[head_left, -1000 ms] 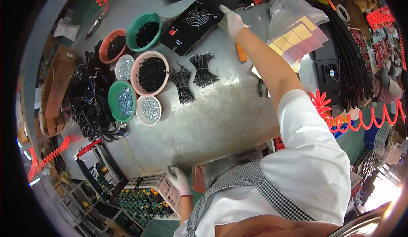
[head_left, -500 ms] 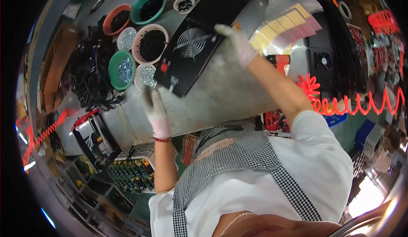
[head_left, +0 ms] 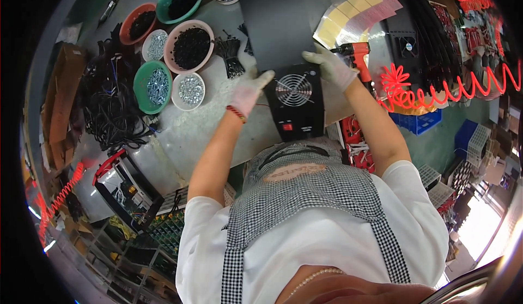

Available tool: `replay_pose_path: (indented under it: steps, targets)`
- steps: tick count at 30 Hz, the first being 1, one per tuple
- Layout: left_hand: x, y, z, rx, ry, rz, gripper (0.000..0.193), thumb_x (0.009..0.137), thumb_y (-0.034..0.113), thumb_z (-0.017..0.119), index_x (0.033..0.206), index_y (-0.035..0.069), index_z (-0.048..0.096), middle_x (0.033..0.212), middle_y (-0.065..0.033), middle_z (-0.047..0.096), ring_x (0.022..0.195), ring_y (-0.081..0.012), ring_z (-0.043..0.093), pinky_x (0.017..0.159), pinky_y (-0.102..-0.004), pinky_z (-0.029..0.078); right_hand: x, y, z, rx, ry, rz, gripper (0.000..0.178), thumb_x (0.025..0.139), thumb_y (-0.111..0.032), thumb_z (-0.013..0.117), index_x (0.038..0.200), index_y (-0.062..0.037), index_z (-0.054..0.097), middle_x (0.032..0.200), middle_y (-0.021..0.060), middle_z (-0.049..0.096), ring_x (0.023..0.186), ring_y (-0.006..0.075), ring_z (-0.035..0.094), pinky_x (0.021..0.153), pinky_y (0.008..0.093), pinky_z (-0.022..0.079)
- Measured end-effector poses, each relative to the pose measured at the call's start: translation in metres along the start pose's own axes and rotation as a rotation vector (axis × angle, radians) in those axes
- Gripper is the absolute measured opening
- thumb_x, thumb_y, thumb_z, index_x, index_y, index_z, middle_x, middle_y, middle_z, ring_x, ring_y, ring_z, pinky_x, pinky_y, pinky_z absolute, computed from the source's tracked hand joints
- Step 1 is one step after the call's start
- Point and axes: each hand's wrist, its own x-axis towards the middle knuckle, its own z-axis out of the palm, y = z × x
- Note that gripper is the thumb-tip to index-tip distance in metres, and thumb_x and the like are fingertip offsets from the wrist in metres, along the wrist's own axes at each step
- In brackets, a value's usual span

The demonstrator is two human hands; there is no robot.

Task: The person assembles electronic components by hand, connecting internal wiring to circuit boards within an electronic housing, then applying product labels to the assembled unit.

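Note:
A long black metal case points away from me, its near end close to my apron. That end carries a round fan grille and a red rocker switch. My left hand, in a pale glove, grips the case's left edge beside the grille, thumb on the edge. On the opposite edge my right hand, gloved too, holds it with the thumb along the corner. The fingers under the case are partly hidden. Black cable bundles lie left of the case. A red power screwdriver rests just right of my right hand.
Bowls of screws and small parts, including a pink bowl and a green bowl, stand at left. Black cables heap beyond them. Yellow label sheets lie at right, near a red coiled hose. An opened case stands lower left.
The case has swung from a slant to nearly straight, its grille end now nearer me. My left hand has moved from beside the bowls onto its left edge; my right hand has come closer.

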Motion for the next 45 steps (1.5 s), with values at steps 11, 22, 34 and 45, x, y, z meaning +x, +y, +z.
replay_pose_path:
  steps: [11, 22, 34, 45]
  targets:
    - [0.040, -0.081, 0.027, -0.027, 0.049, 0.013, 0.032, 0.088, 0.018, 0.065, 0.109, -0.006, 0.063, 0.101, -0.0145, 0.070, 0.089, -0.0218, 0.065, 0.082, -0.0318, 0.049, 0.015, 0.081, -0.075, -0.128, 0.166, 0.134, 0.053, 0.093, -0.005, 0.058, 0.141, 0.0041, 0.035, 0.127, 0.0110, 0.056, 0.113, 0.0217, 0.057, 0.100, 0.0359, 0.045]
    - [0.053, -0.085, 0.056, -0.127, 0.092, 0.004, 0.031, 0.089, 0.019, 0.066, 0.113, -0.001, 0.064, 0.094, -0.0031, 0.067, 0.078, -0.0096, 0.057, 0.067, -0.0262, 0.045, 0.132, -0.105, -0.040, -1.077, 0.017, 0.289, 0.032, 0.091, -0.021, 0.061, 0.108, 0.0061, 0.061, 0.095, 0.0122, 0.072, 0.072, 0.0203, 0.068, 0.071, 0.0326, 0.055]
    - [0.047, -0.082, 0.074, -0.082, 0.282, -0.044, 0.034, 0.088, 0.019, 0.068, 0.112, -0.005, 0.059, 0.099, -0.0183, 0.069, 0.090, -0.0222, 0.066, 0.081, -0.0336, 0.051, 0.465, -0.097, -0.065, 0.151, 0.380, -0.146, 0.022, 0.087, -0.024, 0.069, 0.092, -0.0064, 0.056, 0.080, 0.0064, 0.050, 0.071, 0.0218, 0.054, 0.067, 0.0357, 0.052]
    - [0.038, -0.114, 0.093, -0.202, 0.363, -0.108, 0.027, 0.087, 0.013, 0.068, 0.109, -0.002, 0.060, 0.093, -0.0108, 0.068, 0.084, -0.0170, 0.063, 0.078, -0.0304, 0.050, 0.519, -0.130, -0.074, 0.366, 0.488, -0.133, 0.027, 0.090, -0.035, 0.066, 0.087, -0.0100, 0.054, 0.069, 0.0057, 0.055, 0.058, 0.0191, 0.054, 0.060, 0.0369, 0.050]
